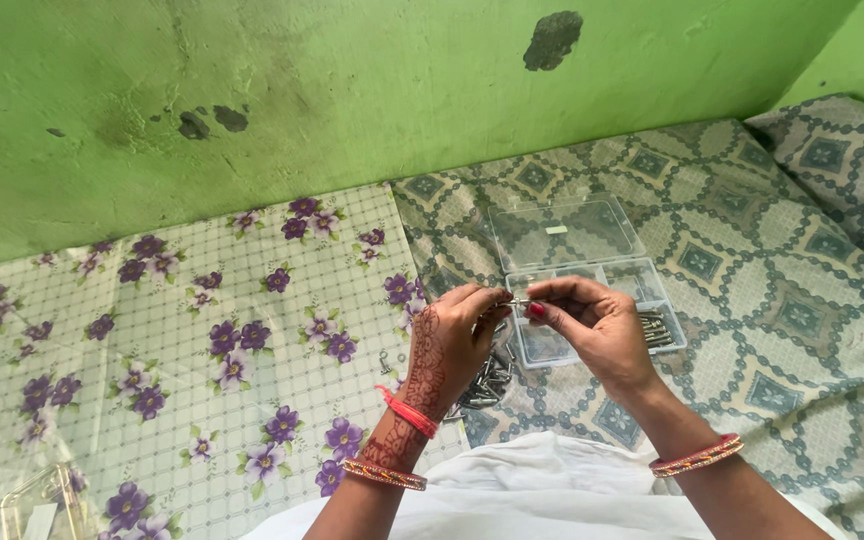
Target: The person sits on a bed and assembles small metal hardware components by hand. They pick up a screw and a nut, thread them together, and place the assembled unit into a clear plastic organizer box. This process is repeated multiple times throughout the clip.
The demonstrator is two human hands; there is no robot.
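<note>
Left hand (457, 335): sits just left of the frame's centre, back of the hand toward the camera and patterned with dark reddish-brown henna. Its fingertips are pinched on the left end of a small metal screw (519, 301).
Right hand (592, 325): just right of centre, thumb and forefinger closed on the right end of the same screw; a red-painted nail shows at the thumb.
Screw: thin and silvery, held roughly level between the two hands, above the near left corner of the clear plastic box (602, 305). Whether a nut sits on it is too small to tell.
Clear plastic box: lies right of centre on the patterned grey-green cloth (782, 290), lid swung open toward the wall. A cluster of metal screws lies in the right-hand compartment (655, 328).
Loose screws (487, 380): a heap on the cloth below the left hand, just left of the box.
Wrists: a red band (410, 412) and a gold bangle (384, 474) on the left, a red-and-gold bangle (697, 456) on the right.
Floral sheet (182, 350): white with purple flowers, covering the left half of the frame.
Wall (352, 90): green with dark patches, across the top.
Lower left corner: part of another clear container (42, 505), cut off by the edge.
</note>
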